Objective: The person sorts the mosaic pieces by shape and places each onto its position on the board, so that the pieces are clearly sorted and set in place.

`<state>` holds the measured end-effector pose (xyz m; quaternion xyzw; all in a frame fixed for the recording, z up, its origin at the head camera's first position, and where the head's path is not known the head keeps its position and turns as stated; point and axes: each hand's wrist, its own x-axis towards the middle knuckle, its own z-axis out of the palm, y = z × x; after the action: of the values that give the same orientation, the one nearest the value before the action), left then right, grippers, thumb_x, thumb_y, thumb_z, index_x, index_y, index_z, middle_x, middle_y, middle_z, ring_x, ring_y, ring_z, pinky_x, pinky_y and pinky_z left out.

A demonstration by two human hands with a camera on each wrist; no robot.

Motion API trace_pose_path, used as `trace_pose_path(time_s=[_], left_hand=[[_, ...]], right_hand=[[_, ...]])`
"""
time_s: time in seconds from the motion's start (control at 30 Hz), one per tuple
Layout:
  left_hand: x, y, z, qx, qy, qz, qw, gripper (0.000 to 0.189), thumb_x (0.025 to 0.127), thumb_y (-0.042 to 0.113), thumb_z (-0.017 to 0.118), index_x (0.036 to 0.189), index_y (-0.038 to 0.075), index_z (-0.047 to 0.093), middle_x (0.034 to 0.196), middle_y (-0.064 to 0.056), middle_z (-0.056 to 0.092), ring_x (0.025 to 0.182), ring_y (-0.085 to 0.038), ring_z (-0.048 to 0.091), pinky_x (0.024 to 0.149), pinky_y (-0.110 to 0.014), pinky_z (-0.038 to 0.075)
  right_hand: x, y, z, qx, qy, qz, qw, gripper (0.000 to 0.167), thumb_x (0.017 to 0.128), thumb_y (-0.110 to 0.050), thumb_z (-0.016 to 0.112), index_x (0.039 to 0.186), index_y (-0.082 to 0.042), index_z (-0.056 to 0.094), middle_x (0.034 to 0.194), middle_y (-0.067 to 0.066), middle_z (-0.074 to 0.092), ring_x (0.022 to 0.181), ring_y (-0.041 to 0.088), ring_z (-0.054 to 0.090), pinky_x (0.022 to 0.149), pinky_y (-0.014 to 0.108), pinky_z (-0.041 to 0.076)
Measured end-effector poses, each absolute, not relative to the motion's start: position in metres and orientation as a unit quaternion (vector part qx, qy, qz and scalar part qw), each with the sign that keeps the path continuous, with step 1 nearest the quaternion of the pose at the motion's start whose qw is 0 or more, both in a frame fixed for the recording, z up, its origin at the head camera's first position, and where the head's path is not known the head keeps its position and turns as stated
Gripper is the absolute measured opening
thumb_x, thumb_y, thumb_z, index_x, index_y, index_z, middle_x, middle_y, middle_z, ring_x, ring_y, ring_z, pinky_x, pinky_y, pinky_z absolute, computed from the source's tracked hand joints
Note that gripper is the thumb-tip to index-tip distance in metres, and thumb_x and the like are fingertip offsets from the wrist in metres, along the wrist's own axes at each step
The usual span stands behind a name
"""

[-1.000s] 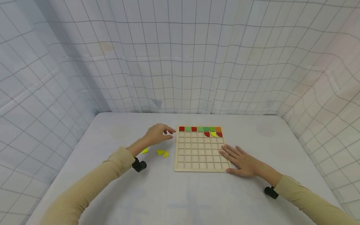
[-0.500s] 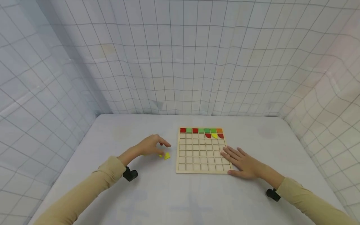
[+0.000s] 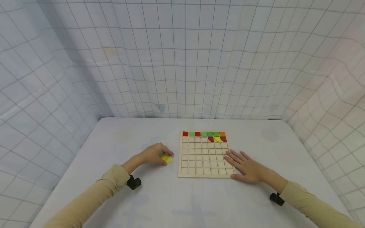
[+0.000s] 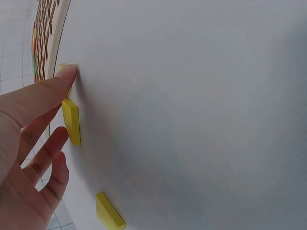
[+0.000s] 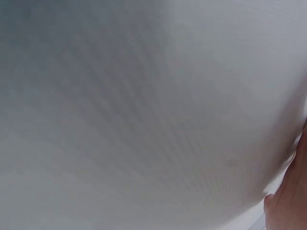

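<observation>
My left hand (image 3: pixel 154 154) is low over the table, thumb and index finger at either side of a small yellow wedge-shaped tile (image 3: pixel 169 160), pinching it. A second yellow tile (image 4: pixel 71 122) lies right beside it, under the fingers. Closer to the wrist rests a third yellow tile (image 4: pixel 109 212), hidden by the hand in the head view. To the right is a pale wooden grid board (image 3: pixel 180 164). My right hand (image 3: pixel 247 167) lies flat with straight fingers across the board's right edge, holding nothing.
Square tiles in red, green and orange (image 3: pixel 222 134) fill the board's far row. Below them sit two red quarter-circle tiles and a yellow quarter-circle tile (image 3: pixel 217 139). A white cloth covers the table (image 3: pixel 205 202); gridded curtains (image 3: pixel 182 63) hang behind and at both sides.
My left hand has come from the board's upper left edge down and toward me to the loose yellow tiles, its thumb and index finger closing on one. The right hand has stayed on the board.
</observation>
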<state>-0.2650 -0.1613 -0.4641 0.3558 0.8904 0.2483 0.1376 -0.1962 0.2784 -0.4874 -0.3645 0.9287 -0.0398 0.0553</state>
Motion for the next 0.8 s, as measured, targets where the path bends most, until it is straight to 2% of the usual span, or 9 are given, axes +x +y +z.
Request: trace_pose_path(time_s=[0.17, 0.4, 0.6, 0.8], left_hand=[[-0.263, -0.158, -0.464, 0.352, 0.898, 0.232, 0.123, 0.036, 0.076, 0.016, 0.081, 0.111, 0.015, 0.073, 0.107, 0.004, 0.07, 0.096, -0.01, 0.056, 0.085, -0.029, 0.048], [-0.257, -0.154, -0.464, 0.317, 0.924, 0.184, 0.109, 0.029, 0.075, 0.03, 0.081, 0.103, 0.021, 0.076, 0.101, 0.008, 0.068, 0.092, -0.009, 0.051, 0.079, -0.027, 0.046], [-0.254, -0.156, -0.469, 0.315, 0.927, 0.181, 0.094, 0.027, 0.076, 0.035, 0.08, 0.1, 0.023, 0.076, 0.098, 0.01, 0.068, 0.088, -0.007, 0.049, 0.074, -0.024, 0.043], [-0.256, -0.157, -0.469, 0.321, 0.924, 0.187, 0.09, 0.026, 0.076, 0.036, 0.08, 0.099, 0.023, 0.076, 0.094, 0.012, 0.067, 0.088, -0.007, 0.049, 0.073, -0.023, 0.042]], right_hand=[[-0.198, 0.279, -0.489, -0.364, 0.929, -0.04, 0.047, 0.078, 0.095, -0.056, 0.046, 0.155, -0.016, 0.017, 0.162, 0.008, 0.015, 0.149, 0.032, 0.014, 0.115, 0.061, 0.015], [-0.199, 0.278, -0.491, -0.359, 0.931, -0.034, 0.052, 0.079, 0.095, -0.058, 0.045, 0.156, -0.018, 0.016, 0.162, 0.007, 0.014, 0.149, 0.031, 0.013, 0.115, 0.06, 0.014], [-0.195, 0.277, -0.49, -0.36, 0.93, -0.042, 0.056, 0.078, 0.095, -0.057, 0.046, 0.155, -0.017, 0.017, 0.162, 0.008, 0.015, 0.149, 0.032, 0.014, 0.114, 0.061, 0.014], [-0.196, 0.278, -0.494, -0.371, 0.927, -0.056, 0.023, 0.078, 0.095, -0.056, 0.047, 0.155, -0.017, 0.018, 0.161, 0.01, 0.019, 0.148, 0.031, 0.016, 0.112, 0.061, 0.017]])
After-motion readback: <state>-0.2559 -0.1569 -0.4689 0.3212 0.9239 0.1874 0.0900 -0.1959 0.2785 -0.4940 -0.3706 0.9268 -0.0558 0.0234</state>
